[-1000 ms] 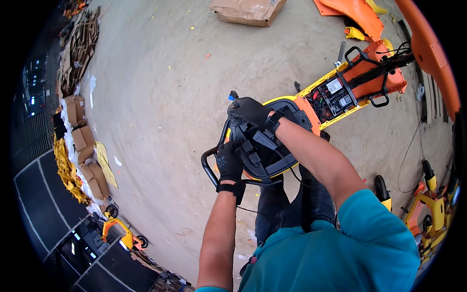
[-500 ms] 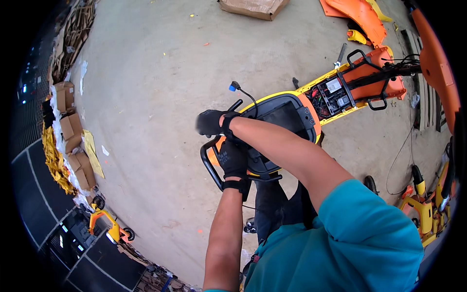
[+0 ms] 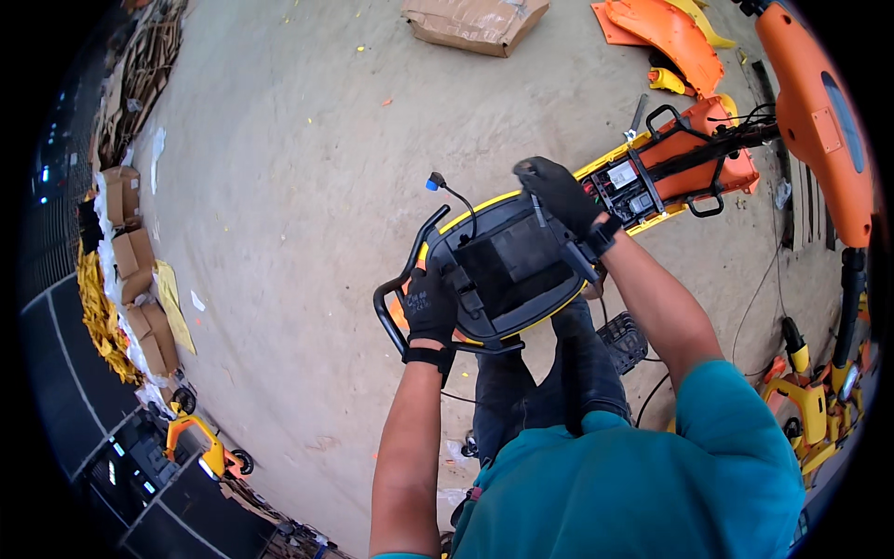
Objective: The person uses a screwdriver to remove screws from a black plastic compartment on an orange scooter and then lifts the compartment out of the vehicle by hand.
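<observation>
Left hand (image 3: 430,306) curls at the left edge of the black tray (image 3: 517,265) — hold unclear; right hand (image 3: 562,194), fingers bunched, is over its far-right edge — pinching anything, I cannot tell.

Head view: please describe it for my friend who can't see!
A gloved left hand is beside the black rail of an orange and yellow vehicle, the gloved right hand over its dark tray. A blue-tipped cable pokes out nearby; a cardboard box lies on the floor.
</observation>
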`<state>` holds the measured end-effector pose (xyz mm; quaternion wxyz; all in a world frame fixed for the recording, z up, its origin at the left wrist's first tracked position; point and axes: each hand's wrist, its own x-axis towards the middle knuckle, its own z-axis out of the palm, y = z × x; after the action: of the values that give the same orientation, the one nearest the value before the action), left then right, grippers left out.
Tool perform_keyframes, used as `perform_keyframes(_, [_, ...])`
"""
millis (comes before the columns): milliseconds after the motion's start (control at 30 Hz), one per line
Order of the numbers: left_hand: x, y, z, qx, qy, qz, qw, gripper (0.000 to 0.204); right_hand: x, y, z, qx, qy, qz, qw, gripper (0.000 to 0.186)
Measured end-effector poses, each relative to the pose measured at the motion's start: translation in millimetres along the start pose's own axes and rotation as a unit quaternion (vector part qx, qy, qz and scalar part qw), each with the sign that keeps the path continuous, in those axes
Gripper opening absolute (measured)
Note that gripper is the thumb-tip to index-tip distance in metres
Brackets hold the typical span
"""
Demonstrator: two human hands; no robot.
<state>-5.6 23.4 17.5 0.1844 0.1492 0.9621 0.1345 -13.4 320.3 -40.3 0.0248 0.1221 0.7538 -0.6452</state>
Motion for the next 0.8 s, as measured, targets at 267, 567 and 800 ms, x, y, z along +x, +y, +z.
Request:
perform_keyframes(267, [14.1, 3.5, 8.0, 0.169, -0.084, 0.015, 0.982, 0.017, -96.6, 90.5, -41.6, -0.261, 0.172, 0.136, 0.940, 0.023])
perform_keyframes(567, [21.7, 15.3, 5.7, 0.105, -0.107, -0.063, 0.987, 0.022, -110.9, 96.5, 26.3, -0.338, 0.283, 0.095, 0.893, 0.034])
perform_keyframes(800, [30.9, 24.1, 11.9, 0.085, -0.092, -0.177, 0.976, 0.036, -99.1, 94.4, 37.8, -0.321, 0.276, 0.145, 0.895, 0.041])
